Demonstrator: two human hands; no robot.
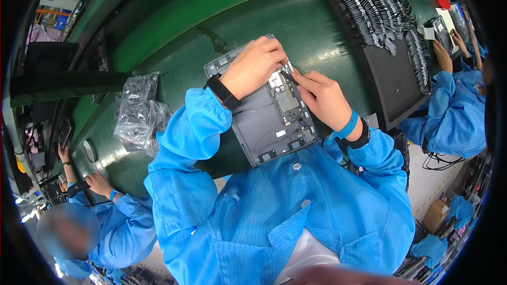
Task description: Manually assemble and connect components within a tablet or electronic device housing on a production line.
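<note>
An opened laptop base (253,126) lies tilted on the green bench in front of me. Its inside faces up, with a circuit board (288,100) along the right side and thin cables crossing the grey shell. My left hand (255,68), with a black band at the wrist, reaches over the top of the base, its fingers bent and pressed together at the board's upper end. My right hand (325,100), wearing a blue wrist strap (347,125), pinches at the board's upper right edge. A small dark piece shows by its fingertips; its kind is unclear.
Clear plastic bags (138,113) lie left of the base. A black tray (393,87) at the right holds rows of several small dark parts (372,8). Co-workers in blue sit at left (124,219) and right (449,111). A dark oval object (90,151) rests on the left bench.
</note>
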